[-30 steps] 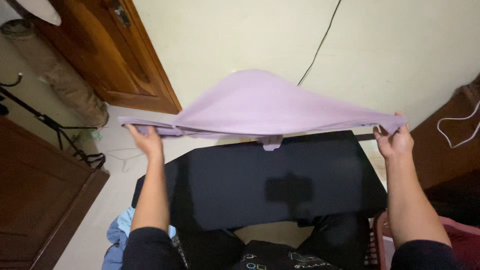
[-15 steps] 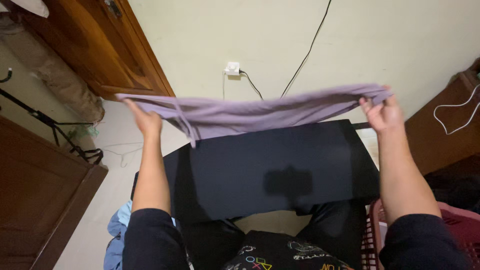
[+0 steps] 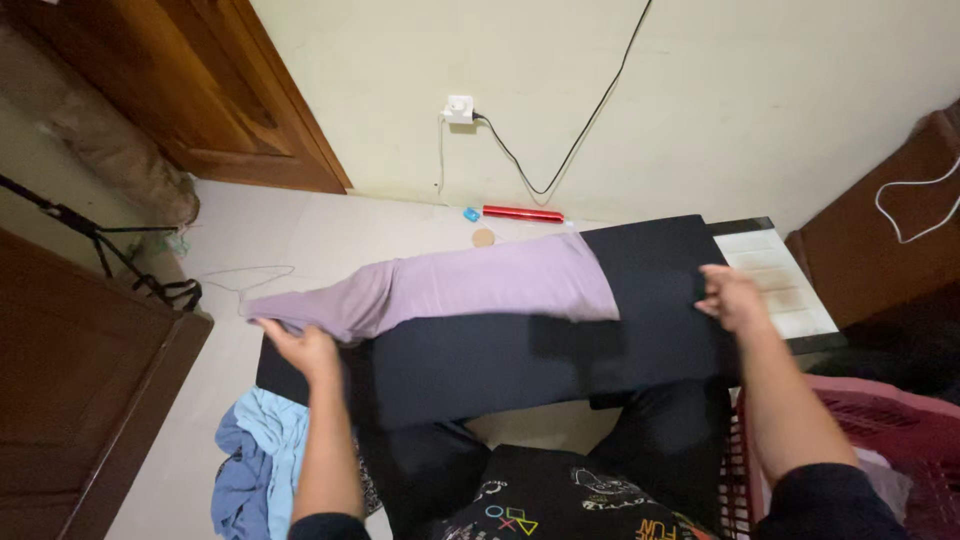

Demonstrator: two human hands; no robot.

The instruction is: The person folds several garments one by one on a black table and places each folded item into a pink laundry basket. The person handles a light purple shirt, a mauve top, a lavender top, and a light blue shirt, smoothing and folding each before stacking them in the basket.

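A lilac garment (image 3: 480,285) lies stretched across the far left part of a black table (image 3: 560,355), its left end hanging past the table's edge. My left hand (image 3: 300,350) grips that left end at the table's left corner. Over the table's right side is my right hand (image 3: 730,298), fingers apart and holding nothing, a short way right of the garment's other end. My dark-clothed legs show beneath the table's near edge.
A red laundry basket (image 3: 880,420) stands at my right. Blue clothes (image 3: 250,470) lie on the floor at my left. A red tube (image 3: 522,213), a wire hanger (image 3: 235,280), a wall socket with a black cable (image 3: 460,108), a wooden door (image 3: 190,90) and a tripod (image 3: 110,250) lie beyond.
Both hands have come down from holding the garment stretched in the air. The garment now lies on the table, and my right hand has let go of its end.
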